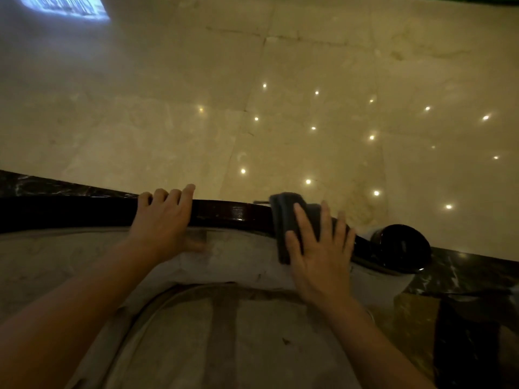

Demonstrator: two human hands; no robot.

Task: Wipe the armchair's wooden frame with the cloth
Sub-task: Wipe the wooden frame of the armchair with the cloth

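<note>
The armchair's dark polished wooden frame (233, 213) curves across the view from the left edge to a rounded scroll end (400, 244) on the right. Below it lies pale worn upholstery (238, 256). A dark grey folded cloth (286, 220) is draped over the rail right of centre. My right hand (320, 254) presses flat on the cloth, fingers spread, holding it against the wood. My left hand (164, 217) grips the top rail further left, fingers curled over its far side, with no cloth under it.
Beyond the frame is a glossy beige marble floor (280, 94) reflecting several ceiling lights. A dark marble border strip (42, 185) runs behind the chair at the left and continues at the lower right (463, 276). A bright window reflection (67, 7) lies at top left.
</note>
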